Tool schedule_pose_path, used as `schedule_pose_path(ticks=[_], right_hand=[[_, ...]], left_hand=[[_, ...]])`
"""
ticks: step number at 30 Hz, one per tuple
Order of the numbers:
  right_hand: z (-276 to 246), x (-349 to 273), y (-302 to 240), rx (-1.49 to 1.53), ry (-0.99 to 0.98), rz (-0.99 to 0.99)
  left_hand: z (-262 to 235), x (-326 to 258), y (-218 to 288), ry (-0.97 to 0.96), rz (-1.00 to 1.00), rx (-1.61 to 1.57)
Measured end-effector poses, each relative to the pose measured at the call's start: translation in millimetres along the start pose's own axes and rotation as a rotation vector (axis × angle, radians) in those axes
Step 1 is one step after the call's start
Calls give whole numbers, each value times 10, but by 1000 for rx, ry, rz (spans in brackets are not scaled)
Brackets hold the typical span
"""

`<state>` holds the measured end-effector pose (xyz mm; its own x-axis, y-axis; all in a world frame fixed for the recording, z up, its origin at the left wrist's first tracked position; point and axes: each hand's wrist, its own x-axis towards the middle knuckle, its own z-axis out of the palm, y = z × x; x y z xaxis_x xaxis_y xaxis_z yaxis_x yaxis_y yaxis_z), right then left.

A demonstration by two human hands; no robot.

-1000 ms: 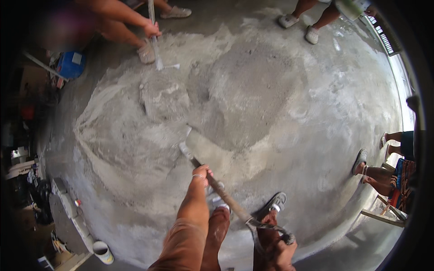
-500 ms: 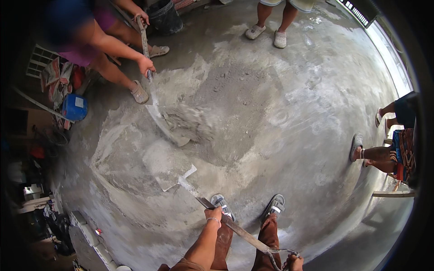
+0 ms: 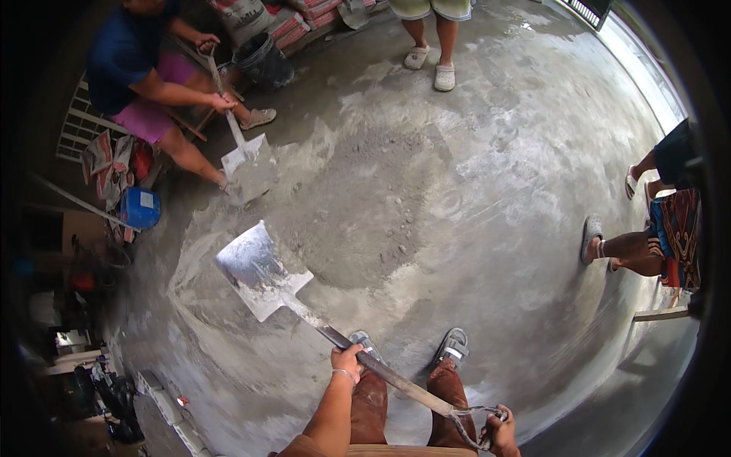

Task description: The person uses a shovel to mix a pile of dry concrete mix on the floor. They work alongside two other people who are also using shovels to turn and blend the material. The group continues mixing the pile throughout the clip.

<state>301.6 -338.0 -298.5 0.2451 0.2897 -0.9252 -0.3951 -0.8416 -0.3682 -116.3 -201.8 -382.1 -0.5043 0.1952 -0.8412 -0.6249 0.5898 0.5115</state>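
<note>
Two hands grip one shovel (image 3: 263,274).
Left hand (image 3: 346,359) wraps mid-shaft; right hand (image 3: 499,433) clenches the end handle, blade ahead over the cement pile (image 3: 373,206).

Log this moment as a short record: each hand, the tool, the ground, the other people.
left hand: grips the shaft of the shovel, partway along
right hand: holds the D-grip at the shovel's end
shovel: blade raised over the floor, dusted grey, pointing away to the left
floor: concrete, with a grey sandy mix spread in the middle
co-worker: far left, bent over a second shovel at the mix's edge
bystanders: feet in pale clogs at the top; sandalled feet at the right
blue container: at the left edge
</note>
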Motion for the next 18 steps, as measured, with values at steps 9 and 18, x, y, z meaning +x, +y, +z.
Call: schedule_pose_path(ticks=[9,18], right_hand=[[-766,-457,-1190,-309,231,-316],[1707,-558,-1571,-640,379,5]], left_hand=[[907,150,-1863,-78,-593,-258],[-229,769,-903,-59,-655,-96]])
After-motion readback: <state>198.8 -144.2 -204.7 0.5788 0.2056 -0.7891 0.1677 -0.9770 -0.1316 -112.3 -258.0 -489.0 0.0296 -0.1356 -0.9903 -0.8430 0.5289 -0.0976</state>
